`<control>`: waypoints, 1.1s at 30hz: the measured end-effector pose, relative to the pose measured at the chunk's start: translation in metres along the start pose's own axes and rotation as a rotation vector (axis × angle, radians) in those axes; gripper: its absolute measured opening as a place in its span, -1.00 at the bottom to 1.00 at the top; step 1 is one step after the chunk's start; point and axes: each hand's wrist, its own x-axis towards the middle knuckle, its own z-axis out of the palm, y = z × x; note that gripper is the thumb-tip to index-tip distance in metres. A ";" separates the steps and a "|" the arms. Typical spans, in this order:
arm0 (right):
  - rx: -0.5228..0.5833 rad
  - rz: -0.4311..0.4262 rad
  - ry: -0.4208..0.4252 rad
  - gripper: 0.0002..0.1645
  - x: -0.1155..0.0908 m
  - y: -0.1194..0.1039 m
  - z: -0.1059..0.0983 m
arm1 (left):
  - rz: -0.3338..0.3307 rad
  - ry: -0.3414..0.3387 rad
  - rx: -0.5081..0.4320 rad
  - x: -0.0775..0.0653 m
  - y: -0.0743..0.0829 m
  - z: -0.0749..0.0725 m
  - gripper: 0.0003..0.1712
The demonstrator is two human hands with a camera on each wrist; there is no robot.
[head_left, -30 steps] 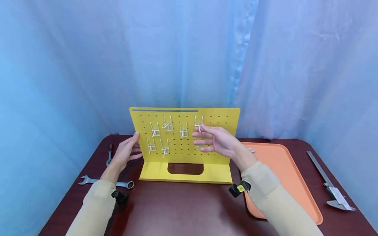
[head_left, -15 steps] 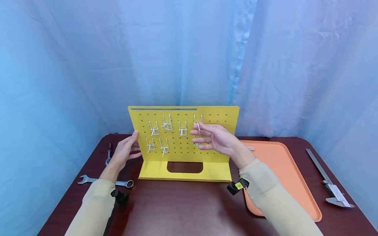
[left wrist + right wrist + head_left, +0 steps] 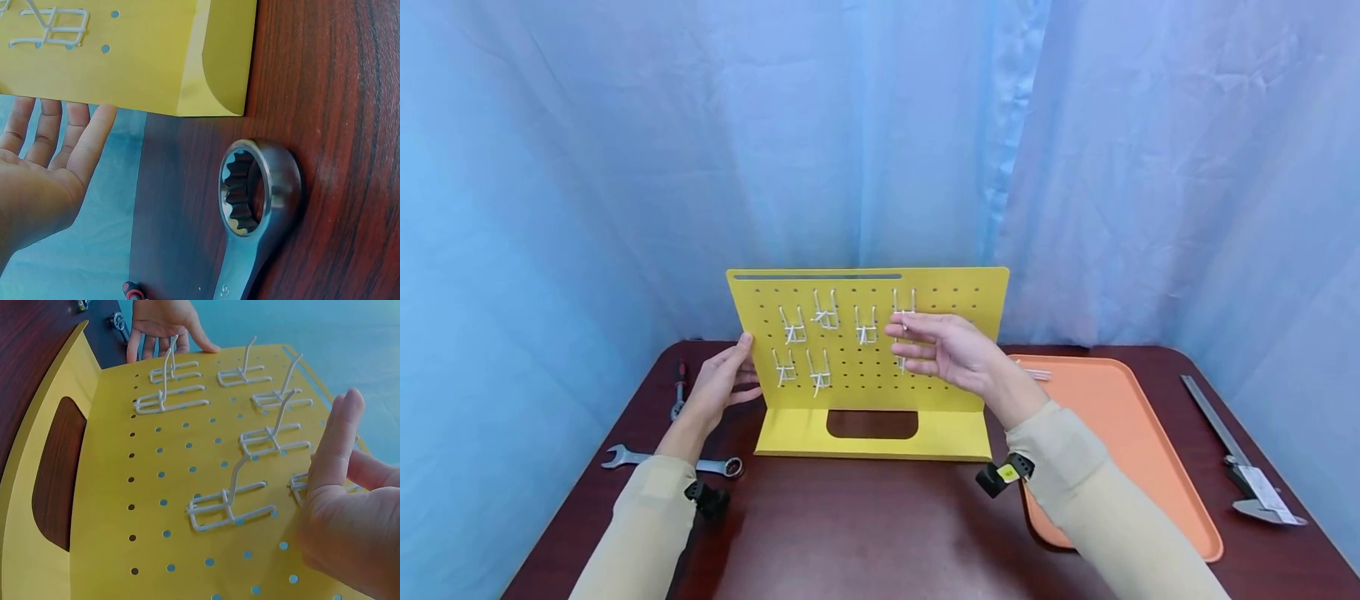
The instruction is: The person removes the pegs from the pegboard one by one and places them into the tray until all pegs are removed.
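Your left hand grips the board by its edge, fingers behind; your right hand pinches an upper hook, thumb to index, other fingers loosely parted!

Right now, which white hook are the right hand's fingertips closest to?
The upper right hook on the yellow board: the right hand has fingertips at its prong, unlike the other six.
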 end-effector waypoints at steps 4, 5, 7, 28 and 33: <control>0.014 0.000 0.011 -0.47 -0.001 0.000 0.004 | 0.011 0.004 0.006 -0.002 0.000 -0.001 -0.06; 0.018 0.001 0.012 -0.48 -0.002 0.000 0.005 | 0.011 0.003 0.004 -0.002 0.000 -0.002 -0.06; 0.019 0.002 0.009 -0.47 -0.003 0.000 0.007 | 0.010 0.000 -0.001 -0.002 0.000 -0.002 -0.07; -0.309 -0.051 -0.025 -0.35 -0.038 -0.005 -0.007 | 0.009 -0.005 -0.003 -0.006 0.002 -0.005 -0.07; -0.395 -0.116 0.033 -0.37 -0.056 -0.005 -0.022 | 0.005 -0.003 -0.007 -0.006 0.001 -0.002 -0.07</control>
